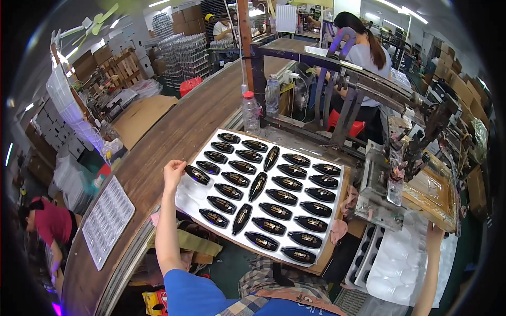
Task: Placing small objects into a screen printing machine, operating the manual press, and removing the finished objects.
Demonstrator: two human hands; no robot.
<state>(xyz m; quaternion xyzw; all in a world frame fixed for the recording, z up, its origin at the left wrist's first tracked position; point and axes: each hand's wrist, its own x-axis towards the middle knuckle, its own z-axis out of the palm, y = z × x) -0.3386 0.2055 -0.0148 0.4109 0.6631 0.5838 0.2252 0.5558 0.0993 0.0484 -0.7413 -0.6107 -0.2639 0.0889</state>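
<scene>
My left hand (175, 171) is closed in a pinch at the tip of a glossy black oval piece (197, 175) with gold print, at the left edge of a white moulded tray (187, 197). Rows of similar black pieces fill much of the tray, several of them turned lengthwise along its middle. Below the held piece, some white tray shows bare. A brown board lies under the tray. Far to the right, my right hand (435, 231) is at the near edge of a wooden frame (448, 218) on a metal machine (377, 184); its fingers are mostly hidden there.
Left of me runs a long brown conveyor belt (158, 131) carrying another clear tray (108, 224). A red-capped bottle (250, 113) stands behind my tray. White moulded trays (398, 258) are stacked under the frame. Co-workers sit at the back right (366, 50) and bend at the far left (52, 226).
</scene>
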